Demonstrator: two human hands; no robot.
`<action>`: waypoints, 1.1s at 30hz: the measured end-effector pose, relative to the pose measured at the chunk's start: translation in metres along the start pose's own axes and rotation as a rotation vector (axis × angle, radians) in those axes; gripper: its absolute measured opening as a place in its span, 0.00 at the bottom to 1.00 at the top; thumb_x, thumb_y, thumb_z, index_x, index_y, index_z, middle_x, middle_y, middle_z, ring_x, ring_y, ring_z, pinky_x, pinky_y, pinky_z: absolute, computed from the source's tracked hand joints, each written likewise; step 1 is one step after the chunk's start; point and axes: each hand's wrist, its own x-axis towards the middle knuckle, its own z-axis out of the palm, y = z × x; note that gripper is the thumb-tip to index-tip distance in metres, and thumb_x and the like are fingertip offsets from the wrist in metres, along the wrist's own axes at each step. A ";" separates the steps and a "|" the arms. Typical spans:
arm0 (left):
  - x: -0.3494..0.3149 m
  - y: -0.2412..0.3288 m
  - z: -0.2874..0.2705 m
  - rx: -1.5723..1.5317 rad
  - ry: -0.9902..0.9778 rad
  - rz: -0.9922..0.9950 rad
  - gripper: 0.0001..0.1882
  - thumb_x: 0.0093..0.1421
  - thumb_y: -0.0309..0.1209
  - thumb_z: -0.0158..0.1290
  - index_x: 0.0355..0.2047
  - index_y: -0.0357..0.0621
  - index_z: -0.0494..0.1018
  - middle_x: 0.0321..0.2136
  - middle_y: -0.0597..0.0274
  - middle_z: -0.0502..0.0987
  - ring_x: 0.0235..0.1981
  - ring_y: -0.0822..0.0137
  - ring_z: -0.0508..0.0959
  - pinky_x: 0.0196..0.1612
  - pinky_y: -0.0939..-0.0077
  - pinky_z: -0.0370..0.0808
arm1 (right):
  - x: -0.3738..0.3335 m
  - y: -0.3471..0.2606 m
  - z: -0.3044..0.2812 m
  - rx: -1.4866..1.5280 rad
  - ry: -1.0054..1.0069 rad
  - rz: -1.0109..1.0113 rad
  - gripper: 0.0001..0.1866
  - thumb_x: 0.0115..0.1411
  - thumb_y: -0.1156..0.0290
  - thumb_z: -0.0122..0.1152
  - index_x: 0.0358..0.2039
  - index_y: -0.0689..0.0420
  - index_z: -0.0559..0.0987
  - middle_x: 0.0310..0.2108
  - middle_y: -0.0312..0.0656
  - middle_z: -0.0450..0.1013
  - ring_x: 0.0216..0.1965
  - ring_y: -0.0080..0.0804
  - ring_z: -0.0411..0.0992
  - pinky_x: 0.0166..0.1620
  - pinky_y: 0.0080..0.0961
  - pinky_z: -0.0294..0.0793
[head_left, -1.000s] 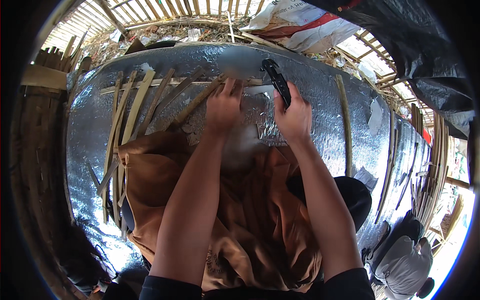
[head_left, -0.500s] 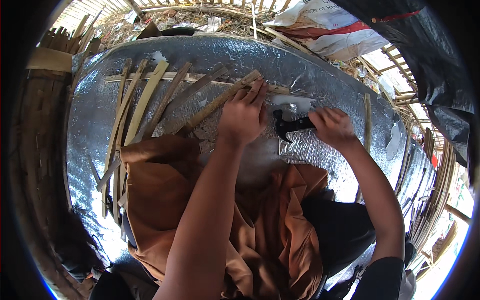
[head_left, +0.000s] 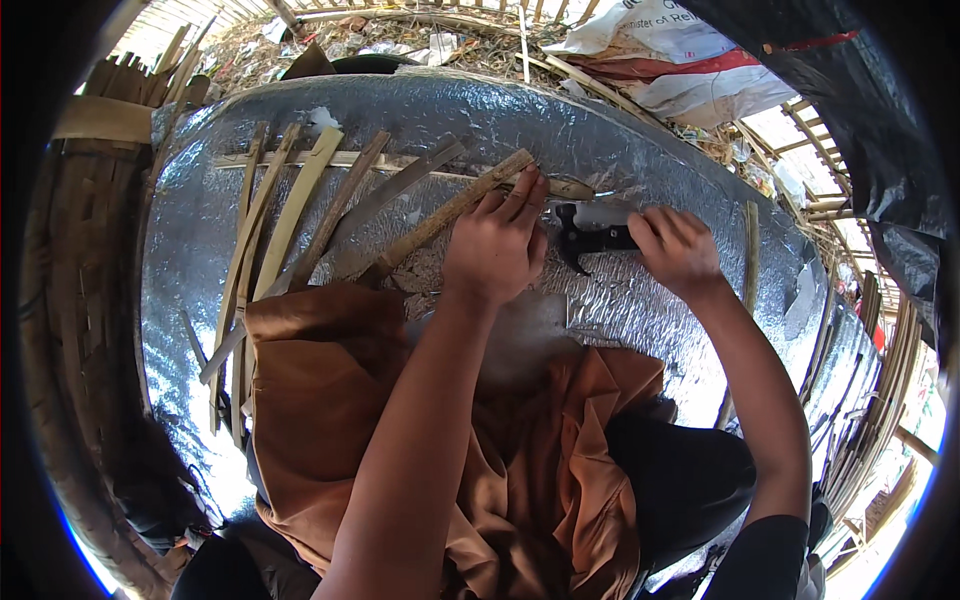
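My left hand (head_left: pixel 497 245) is closed at the upper end of a slanting bamboo strip (head_left: pixel 440 222), fingertips pressed to its edge; whether a nail is there too I cannot tell. That end rests near a crosswise bamboo strip (head_left: pixel 400 163). In my right hand (head_left: pixel 676 245) is a black claw hammer (head_left: pixel 598 239), gripped by its handle. Its head is just right of my left fingers, claw pointing toward me. Several more bamboo strips, such as a pale one (head_left: pixel 305 200), lie over the crosswise strip on the left.
Silvery foil sheeting (head_left: pixel 440 110) lies under the work. Brown cloth (head_left: pixel 320 370) covers my lap. Dark wooden poles (head_left: pixel 85 260) stand along the left; bundled bamboo strips (head_left: pixel 890 350) line the right. A white and red sack (head_left: pixel 690 75) and black plastic sheeting (head_left: pixel 880 140) are at the far right.
The hammer head has tilted and moved slightly up, still beside my left fingers. My left hand stays at the strip's end. The whole view has shifted a little.
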 end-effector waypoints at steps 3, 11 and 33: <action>0.002 0.003 0.001 0.004 0.013 0.015 0.28 0.54 0.27 0.56 0.58 0.37 0.74 0.58 0.50 0.77 0.40 0.51 0.83 0.45 0.60 0.82 | -0.002 0.008 0.001 -0.079 0.116 -0.099 0.14 0.56 0.67 0.63 0.44 0.49 0.78 0.40 0.38 0.78 0.40 0.33 0.80 0.39 0.31 0.79; -0.002 0.001 0.001 0.009 -0.022 -0.004 0.28 0.54 0.29 0.56 0.57 0.37 0.74 0.58 0.50 0.76 0.42 0.52 0.83 0.46 0.60 0.82 | -0.002 -0.006 0.002 -0.124 0.012 -0.022 0.12 0.57 0.67 0.61 0.43 0.49 0.77 0.39 0.37 0.78 0.40 0.31 0.79 0.38 0.31 0.78; 0.000 0.004 -0.003 0.005 -0.033 -0.019 0.31 0.51 0.28 0.56 0.58 0.38 0.74 0.60 0.51 0.74 0.44 0.49 0.82 0.47 0.58 0.82 | -0.004 -0.006 -0.003 -0.010 0.031 -0.051 0.14 0.53 0.68 0.65 0.42 0.49 0.78 0.36 0.35 0.77 0.39 0.29 0.79 0.38 0.28 0.78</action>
